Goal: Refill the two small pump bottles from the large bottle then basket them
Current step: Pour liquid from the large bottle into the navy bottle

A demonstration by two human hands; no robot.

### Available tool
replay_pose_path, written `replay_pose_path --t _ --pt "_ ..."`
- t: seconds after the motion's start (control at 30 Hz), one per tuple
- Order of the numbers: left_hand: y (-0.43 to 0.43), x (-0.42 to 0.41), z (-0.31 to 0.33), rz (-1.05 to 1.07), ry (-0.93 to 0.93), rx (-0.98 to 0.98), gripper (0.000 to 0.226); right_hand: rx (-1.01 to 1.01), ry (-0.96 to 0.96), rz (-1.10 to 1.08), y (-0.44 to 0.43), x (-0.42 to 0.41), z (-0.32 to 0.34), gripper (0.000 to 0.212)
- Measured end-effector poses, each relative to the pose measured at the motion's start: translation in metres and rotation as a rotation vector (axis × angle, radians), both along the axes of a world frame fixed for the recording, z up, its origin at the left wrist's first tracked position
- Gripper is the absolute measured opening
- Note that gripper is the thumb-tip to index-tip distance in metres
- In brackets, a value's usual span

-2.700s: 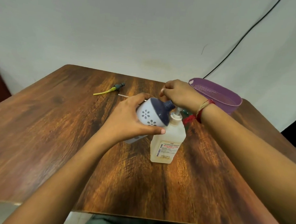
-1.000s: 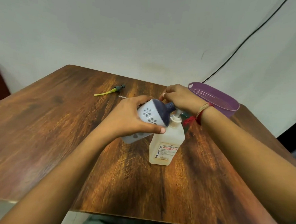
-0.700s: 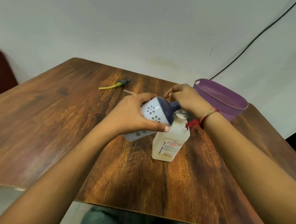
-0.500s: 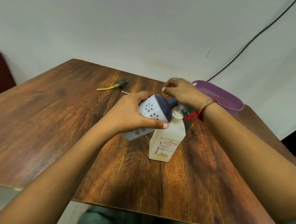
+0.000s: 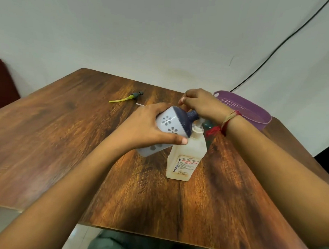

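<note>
The large translucent bottle with a printed label stands upright at the table's middle. My right hand sits curled over its white pump head, which is mostly hidden beneath it. My left hand grips a small white bottle with grey flowers and a navy top. That bottle is tilted to the right, its open navy neck up against the pump spout. A second small green bottle stands behind the large one, mostly hidden by my right wrist.
A purple basket stands at the table's back right corner, close to my right wrist. A loose pump head with a yellow tube lies at the back left, a thin white tube beside it. The wooden table ends near my body.
My right hand has bobbed slightly over the pump head. The tilted white bottle stays at the spout in my left hand. The camera has shifted a little.
</note>
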State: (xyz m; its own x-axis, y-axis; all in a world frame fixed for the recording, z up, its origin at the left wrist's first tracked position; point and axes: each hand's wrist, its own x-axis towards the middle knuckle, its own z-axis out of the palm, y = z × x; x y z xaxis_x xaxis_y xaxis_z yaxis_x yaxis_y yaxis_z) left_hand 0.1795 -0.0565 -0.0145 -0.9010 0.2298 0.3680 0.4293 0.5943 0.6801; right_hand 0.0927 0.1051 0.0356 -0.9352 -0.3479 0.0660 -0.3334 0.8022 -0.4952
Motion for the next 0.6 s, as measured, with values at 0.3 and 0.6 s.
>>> replay_pose_path --t 0.3,0.6 --pt "-0.001 0.000 -0.005 -0.007 -0.008 -0.033 0.072 -0.180 -0.095 -0.034 0.002 0.001 -0.018 0.025" --pt "-0.003 -0.002 -0.003 -0.010 -0.003 -0.033 0.075 -0.154 -0.128 -0.028 0.001 0.000 -0.010 0.032"
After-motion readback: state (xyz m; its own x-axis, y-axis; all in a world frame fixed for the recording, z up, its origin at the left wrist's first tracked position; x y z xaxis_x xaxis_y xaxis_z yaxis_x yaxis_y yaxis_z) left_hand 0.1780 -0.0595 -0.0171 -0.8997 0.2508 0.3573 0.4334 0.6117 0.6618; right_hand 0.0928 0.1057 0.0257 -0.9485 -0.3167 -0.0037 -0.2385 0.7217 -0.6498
